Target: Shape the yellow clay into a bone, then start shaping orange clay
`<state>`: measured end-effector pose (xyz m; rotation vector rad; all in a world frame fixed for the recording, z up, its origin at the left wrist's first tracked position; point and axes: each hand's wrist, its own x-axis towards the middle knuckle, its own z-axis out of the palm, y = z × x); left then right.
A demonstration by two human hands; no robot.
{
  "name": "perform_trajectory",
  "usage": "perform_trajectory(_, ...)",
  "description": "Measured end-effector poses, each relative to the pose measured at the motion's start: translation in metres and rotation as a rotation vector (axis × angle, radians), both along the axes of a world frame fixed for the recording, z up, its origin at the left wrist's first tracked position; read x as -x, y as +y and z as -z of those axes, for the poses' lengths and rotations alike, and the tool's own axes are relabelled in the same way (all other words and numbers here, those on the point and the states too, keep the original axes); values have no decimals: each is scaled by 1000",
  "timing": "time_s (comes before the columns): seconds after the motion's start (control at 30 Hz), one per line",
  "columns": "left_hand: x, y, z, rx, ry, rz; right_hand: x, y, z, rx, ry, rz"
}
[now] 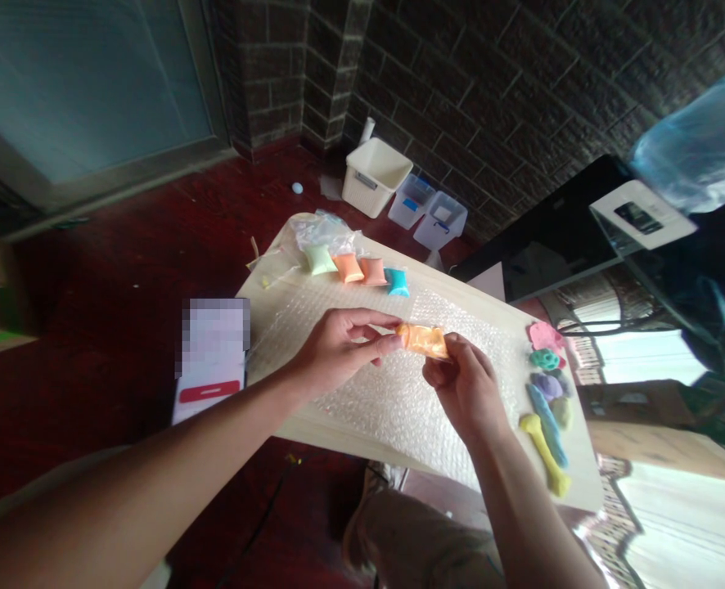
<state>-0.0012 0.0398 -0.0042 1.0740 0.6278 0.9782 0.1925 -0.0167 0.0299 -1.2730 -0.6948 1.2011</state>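
A small clear packet of orange modelling clay is stretched between my two hands above the table. My left hand pinches its left end between thumb and fingers. On the other end, my right hand grips the wrapper with its fingers curled in. Below them lies a sheet of bubble wrap. Beyond my hands, a row of wrapped clay packets holds a pale green one, an orange one, a salmon one and a blue one.
Unwrapped clay pieces line the table's right edge, among them a yellow bone-shaped piece and a blue roll. Crumpled clear plastic lies at the far left corner. A white basket and clear bins stand on the floor beyond.
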Motion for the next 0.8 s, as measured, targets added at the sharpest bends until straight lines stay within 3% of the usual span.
perform_trajectory(0.3,1,0,6,30,41,81,5,-3,-3,60,36,-42)
perform_trajectory(0.5,3,-5,3,171,-27,93,6,-5,-2,103,11,-107)
perform_trajectory(0.67,2,-3,-1,331,-95,139,9,-3,-1,29,30,-18)
perform_trajectory(0.8,-3,-1,0,441,-77,139,11,-3,5,-64,-179,57)
